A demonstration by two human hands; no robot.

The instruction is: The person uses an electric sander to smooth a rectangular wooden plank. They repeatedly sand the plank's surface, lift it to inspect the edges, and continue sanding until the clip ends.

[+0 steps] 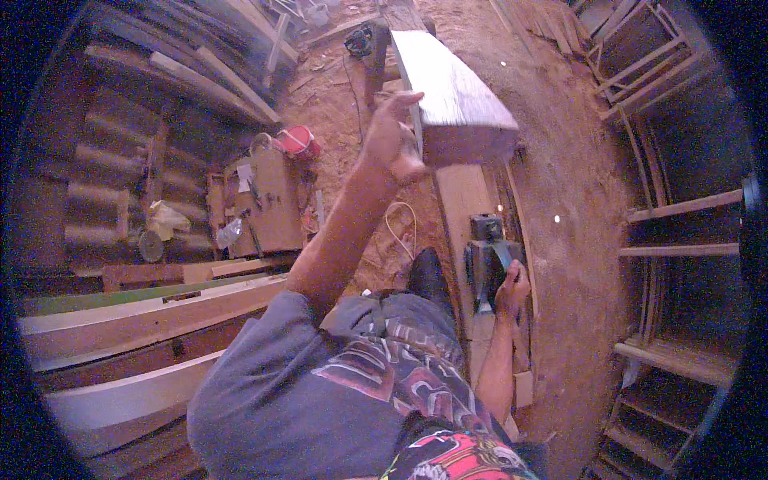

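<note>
My left hand (394, 138) grips the near left edge of a broad wooden piece (464, 104), raised in front of me. Its top face is pale and glaring, and its near end looks thick and darker. Lower and to the right, a dark boxy power tool (485, 260) with a pale blue strip rests on a long plank (468, 196). Against the tool's right side, my right hand (514, 290) is closed around the part at the blue strip. The exact kind of tool is hard to make out.
At left stand a wooden box (268, 204) with small items on it and a red bucket (298, 142). Long boards (152, 320) lie at lower left. A dark corded tool (362, 40) sits at the far end. Wooden frames (680, 204) line the right; sawdust covers the floor.
</note>
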